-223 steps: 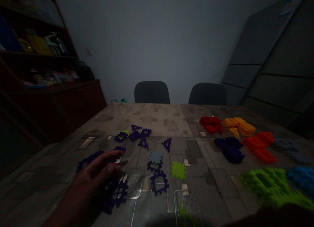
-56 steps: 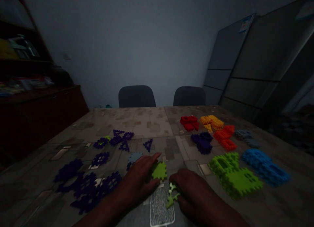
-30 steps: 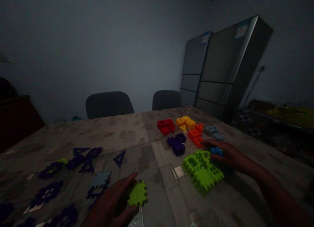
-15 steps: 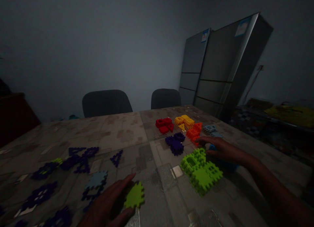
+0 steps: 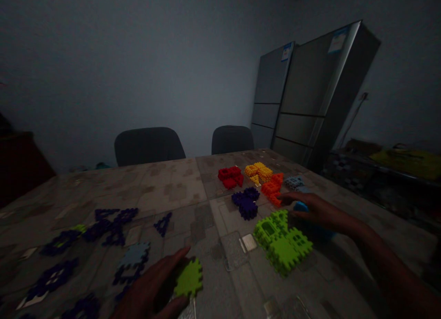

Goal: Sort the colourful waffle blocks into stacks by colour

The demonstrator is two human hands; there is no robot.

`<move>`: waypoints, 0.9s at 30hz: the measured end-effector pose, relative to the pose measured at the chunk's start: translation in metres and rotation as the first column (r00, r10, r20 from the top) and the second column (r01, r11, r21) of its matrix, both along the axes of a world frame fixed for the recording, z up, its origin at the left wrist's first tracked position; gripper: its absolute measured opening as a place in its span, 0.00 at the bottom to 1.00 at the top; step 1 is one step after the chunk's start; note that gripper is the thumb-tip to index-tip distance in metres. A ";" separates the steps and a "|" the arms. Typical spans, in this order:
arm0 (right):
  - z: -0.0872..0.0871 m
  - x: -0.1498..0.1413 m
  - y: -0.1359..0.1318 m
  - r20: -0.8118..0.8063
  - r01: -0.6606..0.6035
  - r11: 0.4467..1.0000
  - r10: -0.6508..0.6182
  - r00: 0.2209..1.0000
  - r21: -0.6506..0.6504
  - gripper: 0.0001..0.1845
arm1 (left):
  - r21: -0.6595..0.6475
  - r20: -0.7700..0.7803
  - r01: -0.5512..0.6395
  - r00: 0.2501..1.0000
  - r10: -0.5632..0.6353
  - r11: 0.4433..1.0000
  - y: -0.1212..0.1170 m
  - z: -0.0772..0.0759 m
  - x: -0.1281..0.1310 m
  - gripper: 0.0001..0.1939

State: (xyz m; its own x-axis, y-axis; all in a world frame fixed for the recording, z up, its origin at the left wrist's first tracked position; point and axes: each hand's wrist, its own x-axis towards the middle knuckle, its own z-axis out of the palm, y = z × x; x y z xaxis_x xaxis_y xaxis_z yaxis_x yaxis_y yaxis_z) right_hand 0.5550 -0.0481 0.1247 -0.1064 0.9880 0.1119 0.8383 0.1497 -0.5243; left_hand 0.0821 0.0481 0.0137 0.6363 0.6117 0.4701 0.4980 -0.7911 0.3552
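Observation:
In dim light my left hand (image 5: 155, 289) rests on the table (image 5: 179, 186) near the front edge, fingers curled round a flat lime-green toothed piece (image 5: 189, 278). My right hand (image 5: 312, 209) reaches out to the right over a pile of blue pieces (image 5: 300, 206), fingers bent down onto them. Just left of that hand stands a lime-green pile of interlocked pieces (image 5: 282, 241). Beyond it lie dark purple (image 5: 245, 202), red (image 5: 230, 176), yellow (image 5: 259, 171), orange (image 5: 272, 187) and grey-blue (image 5: 294, 182) piles.
Flat dark purple pieces (image 5: 110, 225) and a grey-blue one (image 5: 135, 254) are scattered over the left of the table. Two dark chairs (image 5: 148, 145) stand at the far edge. A tall grey cabinet (image 5: 310, 94) rises at the right, with a cluttered surface (image 5: 389, 167) beside it.
My right hand left the green piece by my left hand and reached right to the blue pile. My view swung right. My left hand stays on the flat green piece.

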 end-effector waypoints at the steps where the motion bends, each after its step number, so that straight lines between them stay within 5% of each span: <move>1: 0.000 0.000 -0.001 -0.004 0.002 1.000 -0.002 1.000 -0.019 0.28 | 0.005 0.004 -0.002 1.000 0.002 1.000 0.000 -0.001 0.000 0.35; 17: -0.003 -0.019 0.010 -0.065 -0.107 0.979 0.097 0.993 -0.171 0.34 | -0.103 0.052 -0.002 0.999 0.007 0.995 -0.003 0.006 0.005 0.32; 23: -0.001 -0.018 0.004 -0.075 -0.077 0.990 0.068 0.995 -0.117 0.32 | -0.134 0.078 0.000 0.997 0.010 0.991 -0.010 0.015 0.016 0.33; 27: 0.001 -0.023 -0.008 -0.056 0.045 0.997 -0.042 0.998 0.055 0.27 | -0.112 0.089 0.031 0.996 -0.021 0.993 -0.015 0.022 0.027 0.38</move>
State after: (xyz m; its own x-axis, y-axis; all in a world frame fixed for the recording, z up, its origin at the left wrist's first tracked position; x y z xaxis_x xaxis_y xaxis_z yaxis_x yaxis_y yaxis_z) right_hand 0.5320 -0.0556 0.1256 -0.0556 0.9835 0.1722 0.8150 0.1444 -0.5612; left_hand 0.1087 0.0334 0.0354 0.6122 0.6479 0.4533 0.4411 -0.7556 0.4842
